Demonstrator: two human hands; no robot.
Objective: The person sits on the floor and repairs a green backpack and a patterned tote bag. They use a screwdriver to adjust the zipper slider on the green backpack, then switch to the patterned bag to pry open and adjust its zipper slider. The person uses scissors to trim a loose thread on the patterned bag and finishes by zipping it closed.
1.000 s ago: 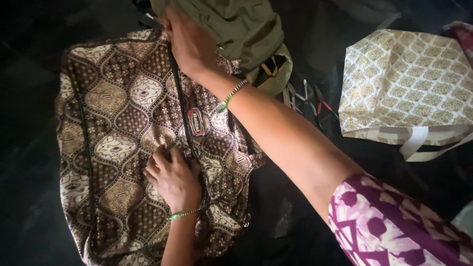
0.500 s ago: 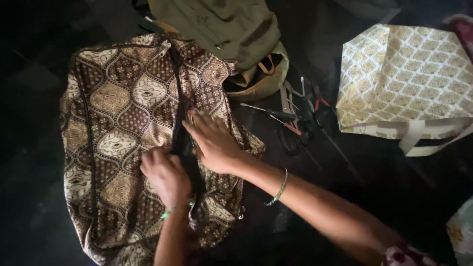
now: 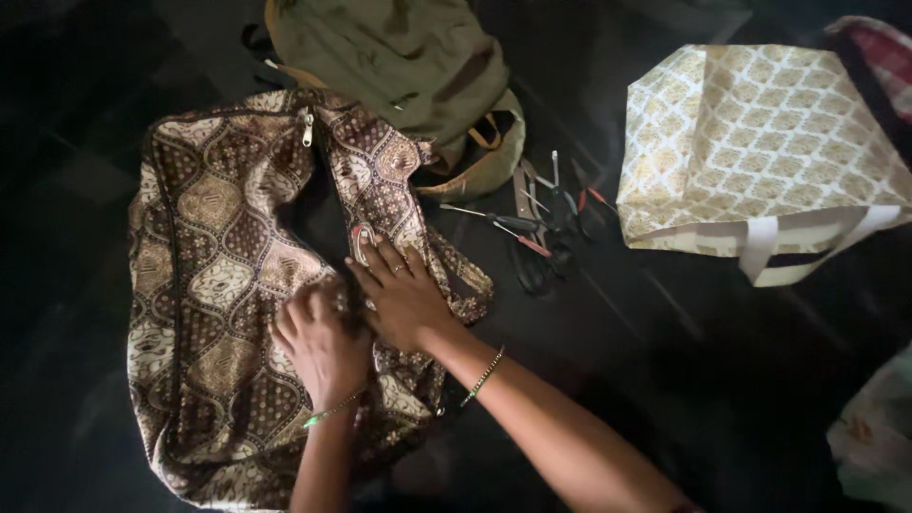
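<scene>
Overhead, a person is looking down at a dark floor point(image 3: 665, 380) where a brown patterned bag point(image 3: 209, 285) is lying flat, filling the view from nine o'clock toward the centre. Both hands are resting on the bag's middle, side by side and touching.

Just left of centre, the left hand point(image 3: 318, 342) is curling into a loose fist, its fingers bunching a fold of the cloth; whether it is truly pinching that fold cannot be told. A thin green bangle point(image 3: 331, 411) is circling its wrist. Immediately to its right, the right hand point(image 3: 404, 294) is lying palm down with fingers spread and straight, pressing the cloth and gripping nothing. A beaded bracelet point(image 3: 483, 377) is sitting on that wrist, and the forearm is running out toward five o'clock.

Along the bag's opening, a silver zipper pull point(image 3: 307, 128) is hanging near eleven o'clock.

At twelve o'clock an olive backpack point(image 3: 399, 57) is overlapping the bag's top edge. Toward two o'clock from the hands, scissors point(image 3: 532, 261) and several small hand tools are lying scattered on the floor, well apart from both hands. At two to three o'clock a cream tote point(image 3: 760, 142) with a gold lattice print and white straps is lying on its side.
</scene>
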